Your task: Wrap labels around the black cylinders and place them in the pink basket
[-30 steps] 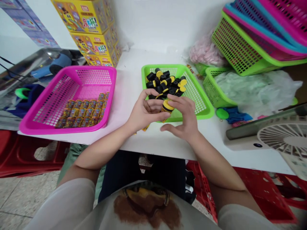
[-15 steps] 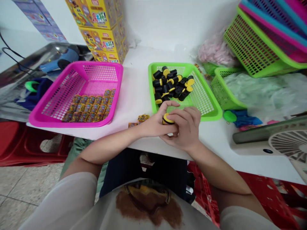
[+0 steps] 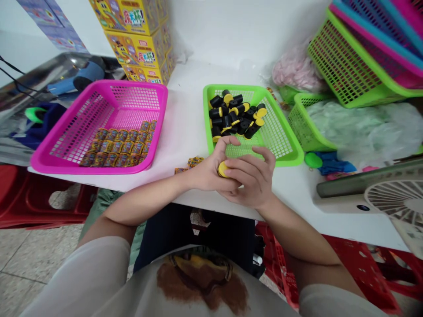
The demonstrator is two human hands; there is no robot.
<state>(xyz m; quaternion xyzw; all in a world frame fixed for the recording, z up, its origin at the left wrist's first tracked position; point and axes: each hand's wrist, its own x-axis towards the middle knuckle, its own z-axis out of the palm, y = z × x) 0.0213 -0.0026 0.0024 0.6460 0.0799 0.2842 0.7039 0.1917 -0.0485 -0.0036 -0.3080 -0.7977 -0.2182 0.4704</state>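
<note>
My left hand and my right hand are closed together around one small black cylinder with a yellow cap, held just above the white table's front edge. Only the yellow end shows between the fingers. Right behind my hands stands a green basket holding a pile of the same black and yellow cylinders. A few small printed labels lie on the table beside my left wrist.
A pink basket at the left holds rows of wrapped cylinders. Yellow boxes are stacked at the back. More baskets, plastic bags and a white fan crowd the right side. Red crates sit under the table.
My hands drew back from the green basket toward the table's edge with one cylinder. Both hands closed around it and it turned, so its yellow end now faces up.
</note>
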